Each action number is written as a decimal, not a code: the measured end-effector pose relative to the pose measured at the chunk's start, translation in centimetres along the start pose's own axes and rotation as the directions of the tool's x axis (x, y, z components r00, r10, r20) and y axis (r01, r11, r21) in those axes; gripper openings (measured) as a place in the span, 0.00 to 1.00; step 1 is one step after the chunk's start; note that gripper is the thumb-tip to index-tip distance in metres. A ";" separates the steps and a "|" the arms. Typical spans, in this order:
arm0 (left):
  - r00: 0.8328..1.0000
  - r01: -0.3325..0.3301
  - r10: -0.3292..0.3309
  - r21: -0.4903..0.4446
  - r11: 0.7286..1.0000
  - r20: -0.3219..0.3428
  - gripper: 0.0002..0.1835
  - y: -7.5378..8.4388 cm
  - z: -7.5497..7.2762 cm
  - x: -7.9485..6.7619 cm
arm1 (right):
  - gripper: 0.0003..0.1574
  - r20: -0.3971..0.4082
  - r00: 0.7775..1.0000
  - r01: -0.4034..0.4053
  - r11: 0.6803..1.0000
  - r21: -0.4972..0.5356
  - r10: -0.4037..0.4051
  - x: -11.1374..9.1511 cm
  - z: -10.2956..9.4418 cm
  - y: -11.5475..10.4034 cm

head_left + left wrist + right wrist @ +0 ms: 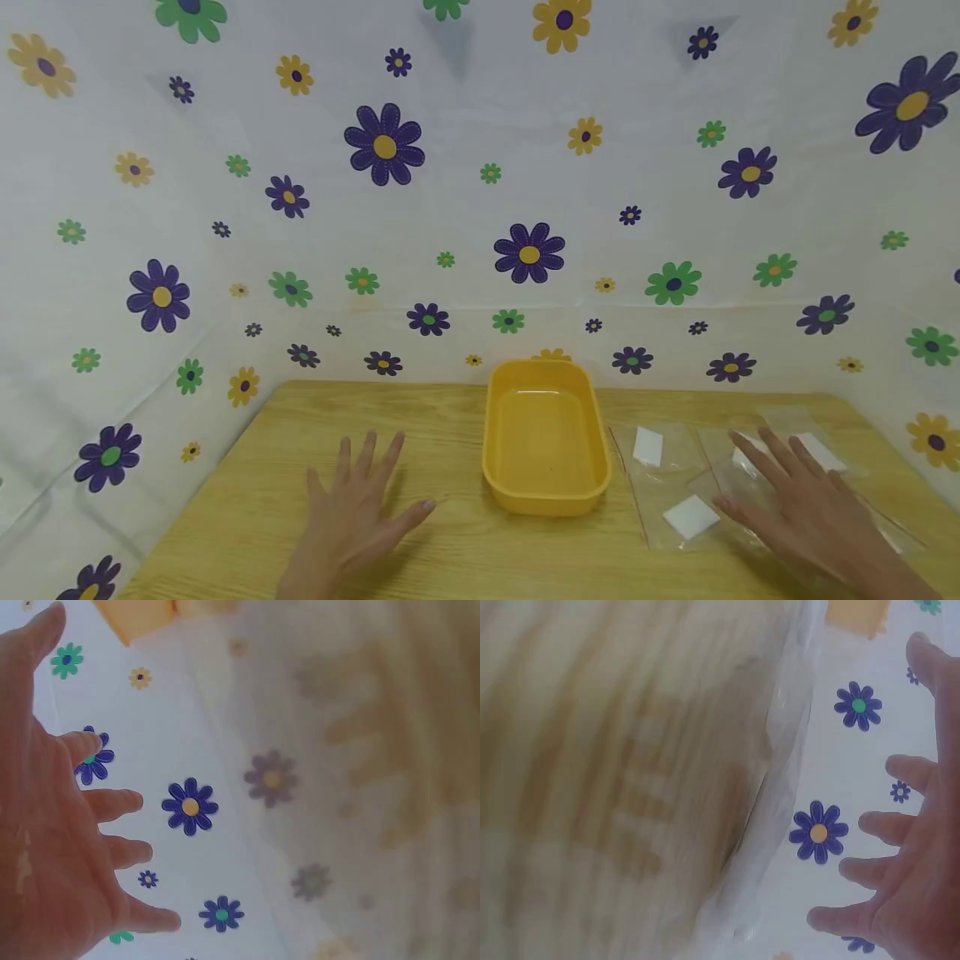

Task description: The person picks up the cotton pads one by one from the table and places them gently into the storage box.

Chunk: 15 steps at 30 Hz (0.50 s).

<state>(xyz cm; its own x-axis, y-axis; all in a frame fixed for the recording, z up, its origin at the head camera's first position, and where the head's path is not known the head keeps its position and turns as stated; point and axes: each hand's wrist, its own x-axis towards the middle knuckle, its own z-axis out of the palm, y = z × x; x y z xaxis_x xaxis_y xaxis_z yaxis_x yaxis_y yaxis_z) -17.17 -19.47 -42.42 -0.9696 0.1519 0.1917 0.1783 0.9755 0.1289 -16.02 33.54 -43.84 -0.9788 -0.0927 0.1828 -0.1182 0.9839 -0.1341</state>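
Note:
My left hand (352, 512) is spread with straight fingers over the left part of the table, holding nothing. In the left wrist view the same hand (67, 825) shows its palm side, fingers apart. My right hand (813, 508) is likewise spread, above several clear plastic bags on the right, and partly hides them. Each bag has a white rectangle in or on it, such as the white piece (692, 517) and another white piece (648, 447). Between the hands stands a yellow plastic tub (546, 504), with nothing seen inside it.
The wood-grain table (442, 558) ends at the back against a white curtain (450, 217) printed with purple, green and yellow flowers. This curtain also closes off the left and right sides. A clear bag edge (780, 727) crosses the right wrist view.

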 end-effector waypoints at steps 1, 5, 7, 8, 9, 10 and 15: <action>1.000 0.004 -0.003 -0.029 1.000 0.014 0.50 0.2 0.0 0.3 | 0.56 -0.012 1.000 0.016 0.999 0.028 -0.015 0.2 -0.1 -0.2; 0.999 0.001 0.003 -0.143 0.990 0.032 0.50 1.5 0.0 1.5 | 0.52 -0.050 0.997 0.060 0.989 0.135 -0.054 1.4 -0.2 -1.3; 0.999 -0.009 0.015 -0.199 0.980 0.028 0.49 2.2 0.1 2.2 | 0.51 -0.051 0.997 0.057 0.984 0.170 -0.049 2.2 -0.3 -2.1; 0.999 -0.015 0.022 -0.229 0.973 0.029 0.49 2.6 0.2 2.4 | 0.50 -0.041 0.998 0.048 0.982 0.181 -0.041 2.6 -0.3 -2.4; 0.999 -0.021 0.030 -0.259 0.966 0.029 0.48 3.1 0.3 2.7 | 0.48 -0.033 0.999 0.045 0.981 0.191 -0.039 3.0 -0.2 -2.8; 0.999 -0.028 0.039 -0.289 0.957 0.032 0.48 3.5 0.4 3.0 | 0.47 -0.021 0.999 0.037 0.979 0.201 -0.034 3.4 -0.2 -3.1; 0.994 -0.060 0.090 -0.380 0.923 0.062 0.48 5.6 1.0 4.2 | 0.41 0.001 1.000 0.024 0.968 0.251 -0.025 4.9 0.5 -4.4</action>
<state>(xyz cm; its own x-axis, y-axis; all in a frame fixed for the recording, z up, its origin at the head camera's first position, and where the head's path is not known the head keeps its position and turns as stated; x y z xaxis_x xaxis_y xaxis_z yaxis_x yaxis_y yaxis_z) -20.42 -13.17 -41.91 -0.9582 0.2487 0.1416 0.2862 0.8307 0.4776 -20.40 28.71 -42.83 -0.9756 -0.1178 0.1852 -0.1803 0.9113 -0.3702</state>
